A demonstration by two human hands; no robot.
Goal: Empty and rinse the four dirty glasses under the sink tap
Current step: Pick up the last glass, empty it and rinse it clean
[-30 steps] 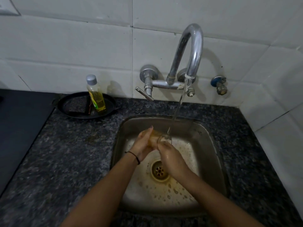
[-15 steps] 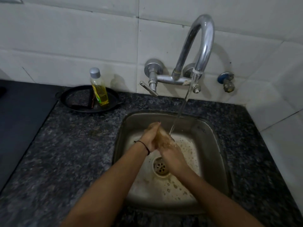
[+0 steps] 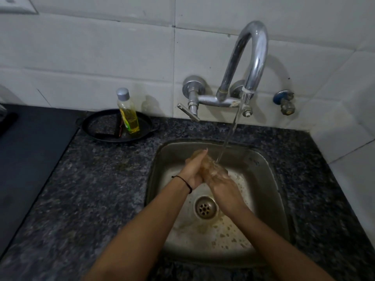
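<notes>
A clear glass [image 3: 213, 167] with a brownish tint is held over the steel sink [image 3: 269, 179], blurred by motion. My left hand [image 3: 193, 171] presses against its left side and my right hand [image 3: 223, 187] wraps it from below and the right. A thin stream of water falls from the curved chrome tap [image 3: 253, 57] onto the glass. Brown spots and foam lie on the sink floor around the drain [image 3: 205, 207]. No other glasses are in view.
A bottle of yellow liquid [image 3: 128, 114] stands in a black pan [image 3: 101, 128] on the dark granite counter [image 3: 91, 189], left of the sink. A dark hob surface [image 3: 30, 149] lies at far left. A blue-capped valve [image 3: 284, 102] sticks out of the tiled wall.
My hands have turned the glass under the stream; its open rim, seen a second ago, is now covered by my fingers. The camera has shifted slightly.
</notes>
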